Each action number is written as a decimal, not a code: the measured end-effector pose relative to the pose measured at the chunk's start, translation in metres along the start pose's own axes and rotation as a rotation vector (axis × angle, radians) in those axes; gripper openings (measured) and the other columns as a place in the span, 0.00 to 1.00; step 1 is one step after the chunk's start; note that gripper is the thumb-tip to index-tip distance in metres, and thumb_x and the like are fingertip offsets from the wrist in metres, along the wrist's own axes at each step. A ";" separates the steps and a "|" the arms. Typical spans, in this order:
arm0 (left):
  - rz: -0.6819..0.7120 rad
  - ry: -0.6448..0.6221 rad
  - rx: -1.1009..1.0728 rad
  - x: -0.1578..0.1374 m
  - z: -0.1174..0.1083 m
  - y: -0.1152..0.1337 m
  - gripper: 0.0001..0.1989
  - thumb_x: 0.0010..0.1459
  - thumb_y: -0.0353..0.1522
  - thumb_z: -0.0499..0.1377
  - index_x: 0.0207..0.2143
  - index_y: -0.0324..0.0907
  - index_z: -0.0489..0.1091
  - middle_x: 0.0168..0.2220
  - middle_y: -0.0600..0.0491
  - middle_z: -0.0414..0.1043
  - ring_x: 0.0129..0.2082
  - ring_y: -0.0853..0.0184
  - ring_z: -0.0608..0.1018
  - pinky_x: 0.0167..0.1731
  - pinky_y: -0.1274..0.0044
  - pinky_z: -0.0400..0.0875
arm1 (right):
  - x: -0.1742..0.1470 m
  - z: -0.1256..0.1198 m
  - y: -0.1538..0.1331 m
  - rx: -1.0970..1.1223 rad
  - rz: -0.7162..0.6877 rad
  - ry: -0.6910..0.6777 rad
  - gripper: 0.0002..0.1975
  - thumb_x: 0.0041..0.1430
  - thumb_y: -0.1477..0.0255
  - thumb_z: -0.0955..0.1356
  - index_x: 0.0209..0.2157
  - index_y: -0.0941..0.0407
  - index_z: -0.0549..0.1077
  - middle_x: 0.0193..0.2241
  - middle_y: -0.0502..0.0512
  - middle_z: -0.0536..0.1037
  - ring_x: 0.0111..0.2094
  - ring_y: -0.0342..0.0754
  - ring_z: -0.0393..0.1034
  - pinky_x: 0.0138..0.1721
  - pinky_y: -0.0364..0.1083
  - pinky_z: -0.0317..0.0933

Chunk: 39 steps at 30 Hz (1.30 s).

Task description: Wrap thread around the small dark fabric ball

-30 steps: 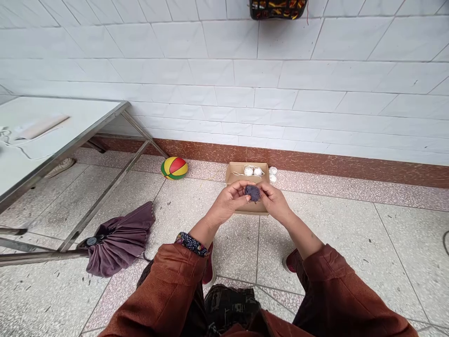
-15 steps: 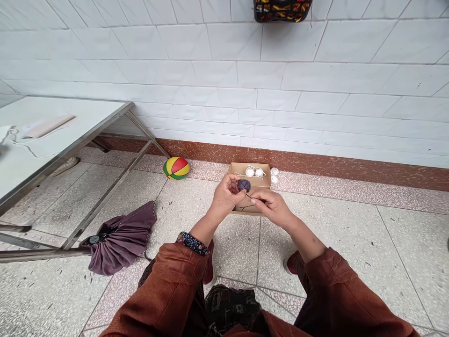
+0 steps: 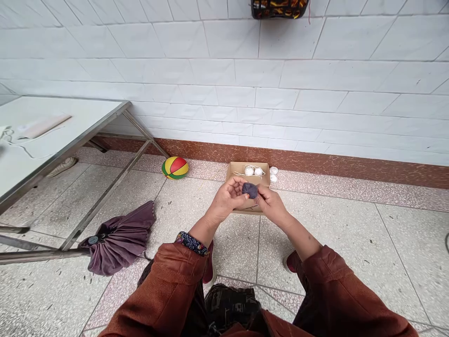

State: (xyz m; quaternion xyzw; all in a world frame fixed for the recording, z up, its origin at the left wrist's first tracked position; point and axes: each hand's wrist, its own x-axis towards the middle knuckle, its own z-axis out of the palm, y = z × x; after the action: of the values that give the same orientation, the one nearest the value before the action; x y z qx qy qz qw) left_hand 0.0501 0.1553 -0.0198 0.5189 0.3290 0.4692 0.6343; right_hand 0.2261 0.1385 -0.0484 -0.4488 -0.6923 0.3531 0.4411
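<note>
A small ball of dark grey-purple yarn is held up above the cardboard box. My left hand cups it from the left, fingers curled behind and thumb in front. Against the ball's right side, my right hand is closed with thumb and fingertips pinched on the yarn; whether it grips the ball or its strand is hard to make out. Below, the open cardboard box stands on the floor, with white yarn balls at its far end. A dark strand shows in its near part.
More white yarn balls lie right of the box by the wall. A coloured ball sits to the left, near a metal-framed table. A purple folded umbrella lies on the floor. A patterned black item is at the top.
My right hand has come in from the strand to the side of the yarn ball. The ball has shifted slightly right and turned in my left hand.
</note>
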 end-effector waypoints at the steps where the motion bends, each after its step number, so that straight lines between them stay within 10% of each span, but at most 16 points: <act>1: 0.008 0.043 -0.015 0.001 -0.001 -0.001 0.18 0.47 0.31 0.69 0.40 0.43 0.68 0.36 0.54 0.72 0.36 0.70 0.74 0.40 0.77 0.68 | -0.001 0.003 0.000 -0.008 -0.003 -0.013 0.10 0.67 0.67 0.63 0.32 0.54 0.69 0.25 0.48 0.71 0.26 0.45 0.66 0.30 0.43 0.59; 10: 0.028 0.223 0.276 0.008 -0.001 -0.003 0.19 0.45 0.27 0.66 0.40 0.42 0.67 0.32 0.56 0.73 0.32 0.72 0.74 0.35 0.78 0.68 | -0.005 0.002 -0.015 -0.037 -0.175 -0.130 0.10 0.69 0.67 0.63 0.34 0.53 0.72 0.32 0.52 0.77 0.34 0.47 0.72 0.38 0.45 0.64; 17: 0.027 0.058 0.411 0.001 0.003 0.003 0.17 0.45 0.28 0.66 0.39 0.42 0.67 0.32 0.56 0.72 0.30 0.72 0.73 0.33 0.77 0.67 | 0.001 -0.023 -0.021 -0.021 -0.125 0.079 0.09 0.67 0.67 0.65 0.34 0.53 0.73 0.28 0.51 0.76 0.29 0.46 0.69 0.33 0.45 0.63; 22: -0.108 -0.195 0.133 -0.004 0.004 0.004 0.18 0.48 0.32 0.69 0.40 0.42 0.68 0.35 0.54 0.72 0.33 0.70 0.74 0.34 0.77 0.69 | 0.005 -0.020 -0.007 -0.011 -0.054 0.151 0.10 0.66 0.65 0.65 0.31 0.54 0.71 0.26 0.50 0.73 0.28 0.45 0.66 0.31 0.44 0.61; 28: -0.081 -0.001 -0.162 0.001 -0.001 -0.001 0.20 0.49 0.37 0.69 0.42 0.43 0.68 0.38 0.53 0.73 0.33 0.71 0.74 0.34 0.77 0.71 | 0.000 -0.003 -0.004 -0.031 -0.028 0.005 0.10 0.69 0.66 0.62 0.33 0.54 0.70 0.23 0.47 0.70 0.24 0.43 0.63 0.28 0.43 0.59; 35: -0.004 0.228 0.239 0.010 -0.005 -0.005 0.17 0.46 0.29 0.67 0.39 0.41 0.68 0.34 0.55 0.74 0.34 0.70 0.75 0.39 0.76 0.69 | -0.005 -0.008 -0.022 -0.041 -0.180 -0.194 0.10 0.69 0.66 0.64 0.35 0.54 0.74 0.29 0.50 0.77 0.30 0.44 0.70 0.34 0.43 0.63; 39: 0.041 0.115 0.467 0.005 0.000 -0.002 0.17 0.43 0.27 0.66 0.38 0.42 0.68 0.32 0.55 0.73 0.32 0.70 0.74 0.36 0.76 0.68 | -0.002 -0.020 -0.026 0.015 -0.149 -0.027 0.09 0.68 0.66 0.65 0.36 0.53 0.74 0.31 0.51 0.78 0.31 0.46 0.71 0.35 0.44 0.63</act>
State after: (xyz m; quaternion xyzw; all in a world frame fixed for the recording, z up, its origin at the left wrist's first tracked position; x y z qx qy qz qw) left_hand 0.0521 0.1604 -0.0217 0.6304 0.4535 0.4219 0.4679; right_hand 0.2370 0.1294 -0.0186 -0.3878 -0.7271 0.3304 0.4601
